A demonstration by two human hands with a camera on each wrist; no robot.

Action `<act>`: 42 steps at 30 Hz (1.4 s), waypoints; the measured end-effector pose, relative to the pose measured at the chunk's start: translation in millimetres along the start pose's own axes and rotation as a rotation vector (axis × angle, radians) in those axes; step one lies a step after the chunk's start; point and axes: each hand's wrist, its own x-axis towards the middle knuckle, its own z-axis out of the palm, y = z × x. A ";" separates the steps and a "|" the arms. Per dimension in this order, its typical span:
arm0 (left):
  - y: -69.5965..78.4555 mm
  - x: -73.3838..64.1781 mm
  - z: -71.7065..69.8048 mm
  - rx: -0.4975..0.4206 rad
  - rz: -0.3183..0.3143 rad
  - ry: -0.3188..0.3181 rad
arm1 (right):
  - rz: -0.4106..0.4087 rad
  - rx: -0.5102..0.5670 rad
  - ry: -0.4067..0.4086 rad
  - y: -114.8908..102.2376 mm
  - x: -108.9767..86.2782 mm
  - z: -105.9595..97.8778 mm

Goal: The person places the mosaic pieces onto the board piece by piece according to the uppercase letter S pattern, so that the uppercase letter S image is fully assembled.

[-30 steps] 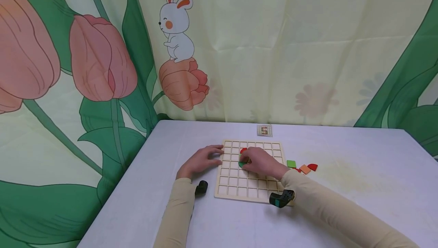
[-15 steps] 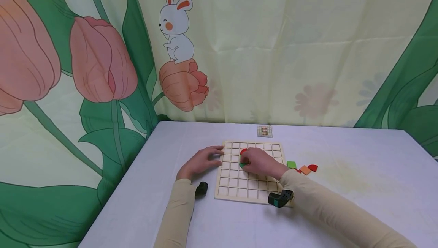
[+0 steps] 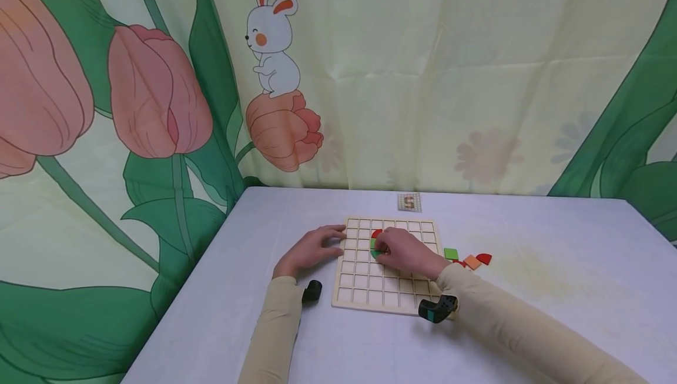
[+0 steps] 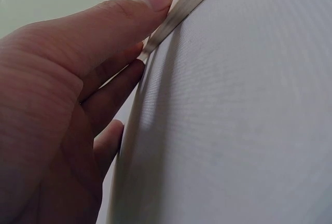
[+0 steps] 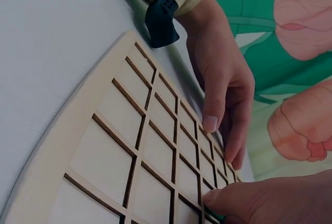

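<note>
A wooden grid board (image 3: 368, 283) lies flat on the white table. My left hand (image 3: 313, 247) rests at its left edge, thumb and fingers extended; the left wrist view shows the thumb (image 4: 155, 0) on the rim. My right hand (image 3: 404, 250) bends over the board's upper middle, with curled fingers pinching a dark green piece (image 5: 219, 217) in the grid, its shape mostly hidden. In the head view, a red curved piece (image 3: 376, 233) and a light green piece (image 3: 373, 244) sit in cells above it, partly covered by the fingers.
Right of the board lie a light green square (image 3: 451, 253), an orange square (image 3: 472, 262), a red quarter-circle (image 3: 483, 259) and another red piece (image 3: 459, 264) partly behind the wrist. A small patterned card (image 3: 409, 202) lies behind the board. A printed curtain (image 3: 391, 78) hangs beyond the table.
The right hand has shifted very slightly to the right, baring a little more of the light green piece. The left hand and the board have stayed in place.
</note>
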 end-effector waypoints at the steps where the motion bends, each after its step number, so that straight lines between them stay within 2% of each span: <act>1: 0.1 0.0 0.0 -0.003 0.001 0.000 | 0.003 -0.002 0.001 0.2 0.0 0.1; 9: 1.0 -1.5 -0.3 -0.025 0.000 0.001 | 0.069 0.009 -0.005 -1.0 -0.3 1.0; 15: 2.2 -0.3 -0.7 -0.024 0.003 0.005 | 0.086 0.001 0.007 -0.3 -0.9 1.6; 20: 1.8 0.9 0.7 -0.019 0.001 -0.003 | 0.160 0.083 0.022 2.2 -10.1 -5.0; 25: 2.0 -0.1 0.7 -0.009 -0.002 0.001 | 0.250 0.169 0.076 15.3 -32.4 -19.2; 32: 1.8 -1.7 0.8 -0.018 -0.020 0.003 | 0.395 0.222 0.145 39.4 -78.5 -40.7; 37: 1.4 -1.1 0.6 -0.007 -0.016 0.002 | 0.472 0.192 0.146 53.3 -109.5 -51.9; 42: 1.2 -0.3 0.6 -0.007 -0.008 0.002 | 0.494 0.151 0.160 65.5 -133.1 -60.8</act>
